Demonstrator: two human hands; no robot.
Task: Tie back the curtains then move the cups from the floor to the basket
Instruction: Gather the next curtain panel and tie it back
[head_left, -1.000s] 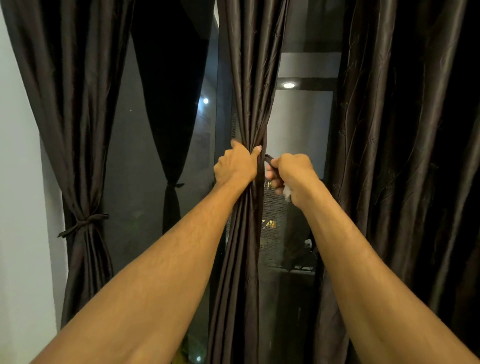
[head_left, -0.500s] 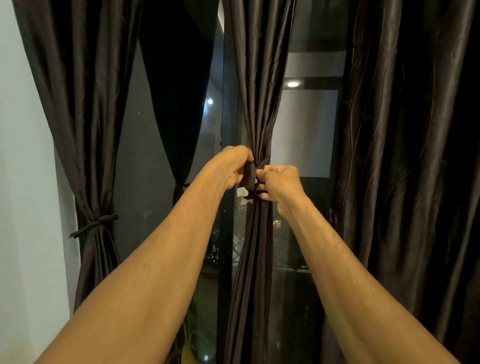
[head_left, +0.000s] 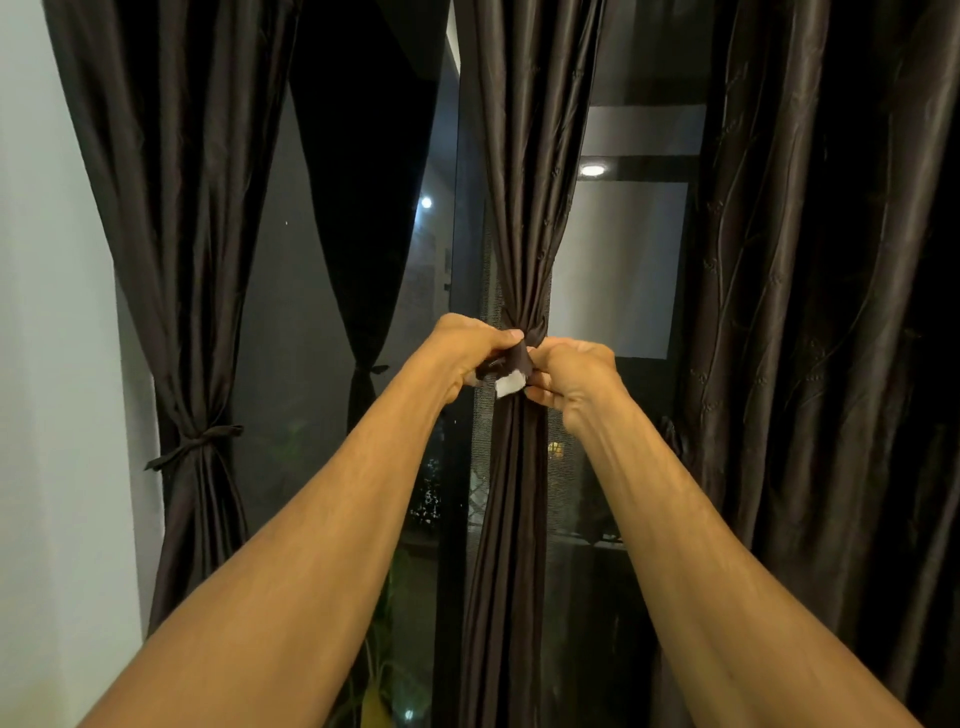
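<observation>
The dark tie-back band (head_left: 511, 357) is pinched at both ends. One end is held in the left grip (head_left: 470, 349), fingers curled, and the other in the right grip (head_left: 574, 375), likewise clenched on it. The band is wrapped around the middle curtain (head_left: 519, 208), which is gathered into a narrow bundle at that height, in front of the dark window frame. A small white tag (head_left: 509, 385) hangs from the band between the grips; no writing can be read on it. Whether the ends are knotted cannot be told, since they are covered by the fingers. Open glass (head_left: 291, 312) is seen on either side of the bundle. The left curtain (head_left: 176, 234) is tied by its own sash (head_left: 195, 448), beside the pale wall (head_left: 52, 364). The right curtain (head_left: 810, 338) hangs ungathered and is cut off at the picture's edge.
</observation>
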